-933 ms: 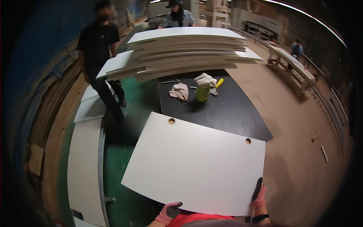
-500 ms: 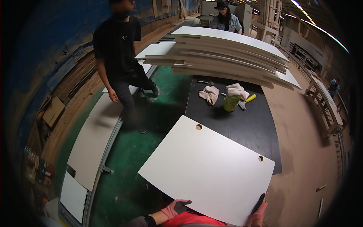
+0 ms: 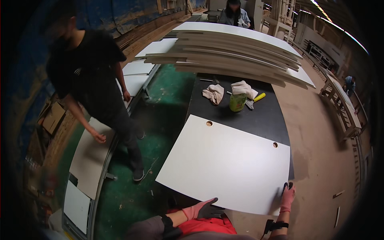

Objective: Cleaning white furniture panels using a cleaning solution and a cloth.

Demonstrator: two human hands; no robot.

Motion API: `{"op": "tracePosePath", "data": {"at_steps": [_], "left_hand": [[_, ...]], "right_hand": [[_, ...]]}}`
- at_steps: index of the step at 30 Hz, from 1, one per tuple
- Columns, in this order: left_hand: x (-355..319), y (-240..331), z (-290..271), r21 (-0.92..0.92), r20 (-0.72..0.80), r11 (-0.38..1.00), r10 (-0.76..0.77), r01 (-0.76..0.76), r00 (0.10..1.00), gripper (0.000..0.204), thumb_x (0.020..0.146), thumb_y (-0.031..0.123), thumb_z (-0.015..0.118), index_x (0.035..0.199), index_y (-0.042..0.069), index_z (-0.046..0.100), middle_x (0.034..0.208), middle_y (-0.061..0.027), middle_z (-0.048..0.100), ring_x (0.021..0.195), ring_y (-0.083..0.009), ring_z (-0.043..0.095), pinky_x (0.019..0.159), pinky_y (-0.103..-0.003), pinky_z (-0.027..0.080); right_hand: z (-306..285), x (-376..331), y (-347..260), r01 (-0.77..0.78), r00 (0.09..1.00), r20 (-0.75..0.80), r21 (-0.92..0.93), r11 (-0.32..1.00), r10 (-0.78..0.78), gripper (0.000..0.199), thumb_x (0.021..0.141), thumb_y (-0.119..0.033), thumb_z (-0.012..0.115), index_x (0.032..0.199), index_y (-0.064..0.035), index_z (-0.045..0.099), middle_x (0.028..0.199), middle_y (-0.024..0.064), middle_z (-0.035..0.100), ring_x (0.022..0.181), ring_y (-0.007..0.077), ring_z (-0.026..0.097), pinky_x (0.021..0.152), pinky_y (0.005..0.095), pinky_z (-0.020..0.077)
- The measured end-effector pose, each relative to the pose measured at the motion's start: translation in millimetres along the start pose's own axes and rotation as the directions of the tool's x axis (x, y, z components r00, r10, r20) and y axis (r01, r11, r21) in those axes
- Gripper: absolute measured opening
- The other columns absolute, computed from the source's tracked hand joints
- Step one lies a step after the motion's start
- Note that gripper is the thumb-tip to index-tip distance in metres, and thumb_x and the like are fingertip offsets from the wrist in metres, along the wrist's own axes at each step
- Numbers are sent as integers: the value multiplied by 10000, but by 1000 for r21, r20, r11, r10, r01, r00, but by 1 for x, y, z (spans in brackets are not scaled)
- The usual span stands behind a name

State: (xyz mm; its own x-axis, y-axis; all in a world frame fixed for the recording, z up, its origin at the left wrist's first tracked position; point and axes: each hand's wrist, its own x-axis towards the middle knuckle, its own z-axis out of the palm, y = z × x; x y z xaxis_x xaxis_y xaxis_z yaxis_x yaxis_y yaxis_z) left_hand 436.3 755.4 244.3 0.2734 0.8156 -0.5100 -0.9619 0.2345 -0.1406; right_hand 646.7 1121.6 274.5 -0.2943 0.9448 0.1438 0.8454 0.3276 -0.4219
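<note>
A white rectangular panel with two round holes near its far edge lies over the near part of a black-topped table and juts toward me. My left hand, in a pink and black glove, is at the panel's near edge, thumb against it and the other fingers partly hidden. Around the right edge, near the close corner, my gloved right hand is closed, thumb on top and fingertips out of sight below. Farther back on the table are two pale cloths, a green container and a yellow-handled tool.
A tall, uneven stack of white panels rises beyond the tabletop. On the left, a co-worker in black walks beside a conveyor carrying panels. Another person stands behind the stack. A wooden rack is at right.
The panel has moved slightly away from me and turned straighter to the table, both my hands still at its edges. The co-worker in black has come nearer on the left.
</note>
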Motion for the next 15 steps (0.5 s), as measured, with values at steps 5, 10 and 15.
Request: {"op": "tracePosePath", "data": {"at_steps": [5,10,15], "left_hand": [[-9,20,50,860,-46,508,-10,45,999,295,910,324,498,1051,92,616,957,-104,652,906,-217,624,813,-330,496],[-68,63,59,929,309,-232,915,-287,261,377,875,276,547,1153,21,559,1115,-145,591,1042,-225,562,912,-352,426],[-96,138,-20,842,84,-20,992,538,-95,708,846,475,490,1307,-32,315,1230,-266,465,1158,-363,448,966,-480,344]], "right_hand": [[25,-38,-29,328,938,120,-4,945,-325,519,753,-159,631,1217,6,466,1282,212,438,1216,370,367,1029,453,260],[32,-68,-76,370,905,295,-198,907,-305,636,756,-114,615,1322,-11,345,1411,196,273,1323,341,215,1099,464,110],[37,-46,-80,407,898,289,-262,875,-331,615,810,-107,558,1367,-35,308,1432,154,279,1323,312,243,1104,447,109]]}}
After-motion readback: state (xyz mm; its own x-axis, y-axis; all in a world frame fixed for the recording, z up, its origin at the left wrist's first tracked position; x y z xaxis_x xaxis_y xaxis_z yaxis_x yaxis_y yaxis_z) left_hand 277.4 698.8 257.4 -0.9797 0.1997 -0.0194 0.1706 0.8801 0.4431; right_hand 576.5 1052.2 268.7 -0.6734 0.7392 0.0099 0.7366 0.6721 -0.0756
